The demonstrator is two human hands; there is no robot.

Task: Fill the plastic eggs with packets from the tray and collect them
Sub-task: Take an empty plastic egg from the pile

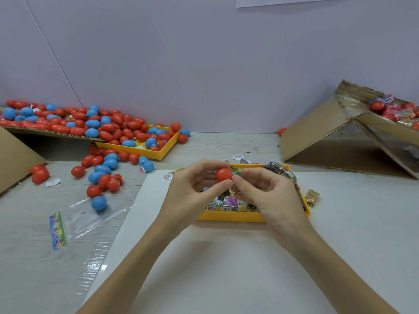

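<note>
While you look down through the head view, everything the next move turns on sits above the middle of the packet tray.

Head view, left hand [192, 186]: your fingers are curled round the red egg [223, 174], thumb under it and fingertips over the top, so it is held off the tray.
Head view, right hand [267, 191]: your thumb and forefinger pinch a packet [235, 171] right against the egg's right side; whether the egg is already open there I cannot tell.
Egg to packet: touching, the packet lying to the right of the egg, so the filling looks likely to go in from your right hand.
Egg's long axis: seems to run left to right, toward the packet, though your fingers hide much of it.
Packet tray [229, 215]: yellow, directly beneath both hands on the white sheet [226, 257], holding more packets.
Loose eggs [102, 175]: red and blue, scattered toward the worktop's left edge, well apart from your hands.
Cardboard box [317, 137]: at the far right, with eggs in it; probably where this one goes.
</note>
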